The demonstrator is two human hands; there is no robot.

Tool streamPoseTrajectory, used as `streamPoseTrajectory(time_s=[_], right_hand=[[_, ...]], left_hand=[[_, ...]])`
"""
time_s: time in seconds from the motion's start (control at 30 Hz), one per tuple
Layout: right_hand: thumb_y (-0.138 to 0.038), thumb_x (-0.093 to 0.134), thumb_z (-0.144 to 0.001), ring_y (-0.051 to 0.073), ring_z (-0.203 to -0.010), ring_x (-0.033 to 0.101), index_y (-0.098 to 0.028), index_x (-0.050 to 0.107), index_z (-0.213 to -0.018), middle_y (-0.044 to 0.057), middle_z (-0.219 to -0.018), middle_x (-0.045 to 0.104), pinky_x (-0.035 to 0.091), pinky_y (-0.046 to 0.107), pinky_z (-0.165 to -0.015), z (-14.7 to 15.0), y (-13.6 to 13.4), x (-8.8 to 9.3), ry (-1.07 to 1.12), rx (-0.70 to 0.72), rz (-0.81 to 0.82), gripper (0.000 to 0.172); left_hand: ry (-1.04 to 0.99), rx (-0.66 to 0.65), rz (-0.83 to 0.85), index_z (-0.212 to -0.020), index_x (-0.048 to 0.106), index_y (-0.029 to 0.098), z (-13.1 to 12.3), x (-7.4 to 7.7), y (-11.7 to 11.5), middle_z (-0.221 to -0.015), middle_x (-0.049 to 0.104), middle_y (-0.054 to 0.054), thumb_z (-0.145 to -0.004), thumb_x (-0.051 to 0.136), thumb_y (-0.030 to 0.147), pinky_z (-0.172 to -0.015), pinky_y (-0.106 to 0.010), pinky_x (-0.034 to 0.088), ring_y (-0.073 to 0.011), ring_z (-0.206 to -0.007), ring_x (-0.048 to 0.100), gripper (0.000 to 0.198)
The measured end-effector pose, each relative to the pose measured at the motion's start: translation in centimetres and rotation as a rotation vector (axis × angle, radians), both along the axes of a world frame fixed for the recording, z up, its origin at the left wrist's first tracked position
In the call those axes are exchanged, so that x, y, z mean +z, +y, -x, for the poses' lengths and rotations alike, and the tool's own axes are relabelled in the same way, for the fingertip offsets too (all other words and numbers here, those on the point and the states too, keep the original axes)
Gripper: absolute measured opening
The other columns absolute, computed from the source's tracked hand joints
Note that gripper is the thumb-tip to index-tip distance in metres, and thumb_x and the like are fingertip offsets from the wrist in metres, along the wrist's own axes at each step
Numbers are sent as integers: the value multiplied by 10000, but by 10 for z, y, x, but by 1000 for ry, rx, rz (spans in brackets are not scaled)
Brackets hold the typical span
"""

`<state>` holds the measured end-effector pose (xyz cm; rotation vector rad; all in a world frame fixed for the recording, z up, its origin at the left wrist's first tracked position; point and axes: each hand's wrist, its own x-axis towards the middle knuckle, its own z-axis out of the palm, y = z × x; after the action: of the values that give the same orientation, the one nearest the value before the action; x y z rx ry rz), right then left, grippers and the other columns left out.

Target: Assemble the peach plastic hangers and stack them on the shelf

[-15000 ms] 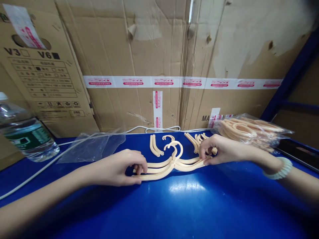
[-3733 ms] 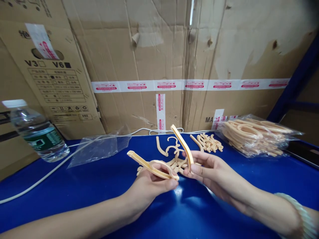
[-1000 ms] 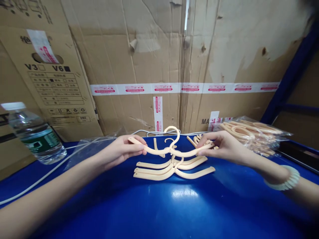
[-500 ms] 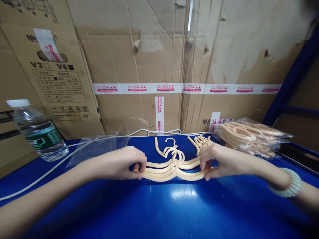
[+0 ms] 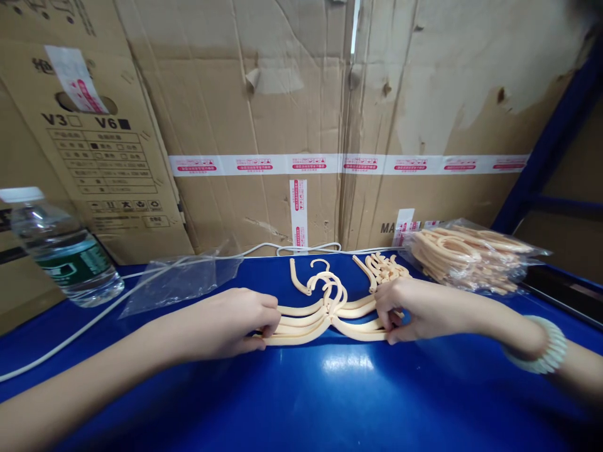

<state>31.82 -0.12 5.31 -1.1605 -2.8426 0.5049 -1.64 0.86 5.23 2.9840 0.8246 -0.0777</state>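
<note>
A small stack of cream plastic hangers (image 5: 325, 317) lies flat on the blue table (image 5: 330, 402), hooks pointing away from me. My left hand (image 5: 235, 320) pinches the left ends of the stack, fingers curled around them. My right hand (image 5: 407, 309) pinches the right ends the same way; a pale bead bracelet (image 5: 541, 345) sits on that wrist. Behind the stack lie a loose hanger arm (image 5: 296, 279) and a loose hook (image 5: 320, 265). A small heap of loose cream hanger parts (image 5: 384, 267) lies just beyond my right hand.
A clear bag full of hangers (image 5: 471, 254) rests at the right. An empty clear bag (image 5: 181, 276) and a water bottle (image 5: 61, 248) are at the left. A white cable (image 5: 94, 314) runs along worn cardboard boxes (image 5: 282, 119) at the back. A blue shelf post (image 5: 556, 138) stands right.
A second ago both hands held one hanger above the stack. They lowered it onto the pile and now grip the stack's two ends on the table.
</note>
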Motion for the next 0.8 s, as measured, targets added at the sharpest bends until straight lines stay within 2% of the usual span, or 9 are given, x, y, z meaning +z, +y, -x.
streamPoseTrajectory(time_s=[0.3,0.53,0.8], right_hand=[[-135,740,-718,132,-609,588,-171,753,-766,15,-708,674,412,223,-537,-7,3,-1,-25,-60,-28,61],[-105,694,-748,129,-597,581,-153,748,-783,19,-699,678,405,236,-554,-11,11,-3,-65,-70,-100,80],[-126,666,-784,119,-564,549,-168,716,-767,-2,-648,640,381,238,-546,-14,15,-3,-61,-68,-153,67]], left_hand=[[-30,-12,-46,-774,581,216,-1,1,3,-759,634,25,-856,598,100,-569,-260,345,-157,-657,583,143],[65,27,-104,-776,581,203,-3,2,2,-798,662,1,-875,568,86,-593,-268,362,-176,-694,614,154],[34,15,-193,-768,590,206,-1,0,7,-769,657,-11,-854,577,95,-572,-288,363,-195,-672,624,142]])
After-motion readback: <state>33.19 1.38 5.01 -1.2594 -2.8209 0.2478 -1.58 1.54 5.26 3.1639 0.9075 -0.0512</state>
